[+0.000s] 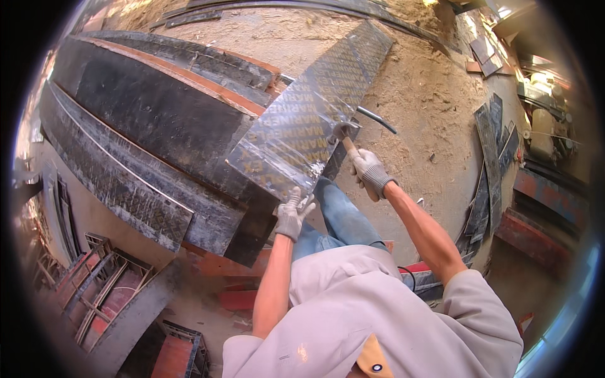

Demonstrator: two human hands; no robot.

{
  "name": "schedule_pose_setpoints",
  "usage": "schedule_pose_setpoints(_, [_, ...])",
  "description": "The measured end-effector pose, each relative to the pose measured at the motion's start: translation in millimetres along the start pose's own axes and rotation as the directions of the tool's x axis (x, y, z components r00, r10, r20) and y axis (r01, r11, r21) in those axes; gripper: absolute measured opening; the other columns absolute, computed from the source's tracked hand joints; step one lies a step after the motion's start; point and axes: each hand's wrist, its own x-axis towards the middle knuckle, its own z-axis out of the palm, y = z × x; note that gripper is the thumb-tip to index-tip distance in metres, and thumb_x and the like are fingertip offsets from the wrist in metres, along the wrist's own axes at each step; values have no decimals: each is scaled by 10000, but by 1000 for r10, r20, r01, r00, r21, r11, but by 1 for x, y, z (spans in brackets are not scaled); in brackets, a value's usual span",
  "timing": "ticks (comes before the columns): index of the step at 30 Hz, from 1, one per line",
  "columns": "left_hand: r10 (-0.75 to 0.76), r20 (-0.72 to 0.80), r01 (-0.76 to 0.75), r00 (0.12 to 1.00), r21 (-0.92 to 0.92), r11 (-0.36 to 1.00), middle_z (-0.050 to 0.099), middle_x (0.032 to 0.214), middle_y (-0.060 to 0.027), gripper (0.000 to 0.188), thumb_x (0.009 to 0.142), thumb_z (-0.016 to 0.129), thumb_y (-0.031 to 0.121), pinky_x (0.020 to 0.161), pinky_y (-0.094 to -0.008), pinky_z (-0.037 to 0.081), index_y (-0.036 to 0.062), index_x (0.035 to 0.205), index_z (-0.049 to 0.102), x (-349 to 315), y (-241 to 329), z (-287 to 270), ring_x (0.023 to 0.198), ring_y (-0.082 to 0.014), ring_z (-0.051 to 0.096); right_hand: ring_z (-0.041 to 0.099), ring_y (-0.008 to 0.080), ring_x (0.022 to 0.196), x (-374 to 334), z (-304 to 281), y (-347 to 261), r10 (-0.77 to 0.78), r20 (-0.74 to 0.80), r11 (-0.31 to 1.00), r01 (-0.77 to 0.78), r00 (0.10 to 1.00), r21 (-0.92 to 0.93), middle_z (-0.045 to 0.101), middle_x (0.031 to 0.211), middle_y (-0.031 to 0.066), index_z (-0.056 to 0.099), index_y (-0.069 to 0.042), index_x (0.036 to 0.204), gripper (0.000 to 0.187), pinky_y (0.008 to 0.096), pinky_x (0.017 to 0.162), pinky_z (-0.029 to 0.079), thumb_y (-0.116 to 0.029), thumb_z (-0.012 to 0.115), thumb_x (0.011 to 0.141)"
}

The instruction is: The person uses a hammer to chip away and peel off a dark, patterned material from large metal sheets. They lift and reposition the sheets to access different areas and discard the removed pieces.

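A long dark film-faced plywood board [315, 107] with a shiny patterned face slants from the upper right down to my knee. My left hand [293, 211], in a grey knit glove, grips the board's near corner. My right hand [370, 171], also gloved, is closed around the wooden handle of a hammer [343, 133]. The hammer's metal head rests against the board's right edge. A dark bar [377, 118] sticks out from that edge just beyond the hammer head.
A stack of long black plywood panels [138, 145] with reddish edges lies to the left. Sandy ground [422, 94] spreads to the right, with narrow dark offcuts [488, 157] at its far side. Metal frames [101, 290] lie at the lower left.
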Motion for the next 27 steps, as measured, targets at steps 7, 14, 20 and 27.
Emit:
schedule_pose_setpoints(7, [1, -217, 3, 976, 18, 1000, 676, 995, -140, 304, 1005, 709, 272, 724, -534, 667, -3, 1086, 608, 14, 8, 8, 853, -302, 719, 559, 155, 497, 10, -7, -27, -87, -130, 994, 95, 988, 52, 556, 665, 54, 527, -47, 876, 676, 335, 447, 466, -698, 425, 1030])
schedule_pose_setpoints(14, [-55, -178, 55, 982, -4, 998, 689, 1062, -155, 324, 1018, 682, 319, 750, -544, 654, 23, 1130, 615, 19, 8, 6, 914, -325, 719, 628, 235, 525, 13, 0, -16, 28, 114, 924, 18, 993, -383, 621, 703, 155, 615, 22, 999, 765, 403, 502, 510, -694, 352, 1044])
schedule_pose_setpoints(20, [-89, -269, 95, 959, 9, 995, 701, 1074, -155, 364, 1005, 691, 353, 749, -558, 647, 42, 1170, 596, 22, 8, 5, 945, -344, 729, 646, 261, 512, 19, 7, -15, -152, -51, 958, 134, 987, -252, 617, 663, 168, 616, 19, 944, 707, 433, 495, 516, -636, 378, 1059])
schedule_pose_setpoints(27, [-147, -76, 131, 986, -187, 974, 660, 1322, -114, 536, 981, 664, 495, 925, -571, 590, 120, 1352, 571, 9, 7, -14, 1202, -326, 652, 511, 118, 468, -34, 11, 23, 164, 144, 983, -174, 976, 57, 524, 675, 0, 583, -89, 990, 574, 301, 390, 424, -657, 512, 1019])
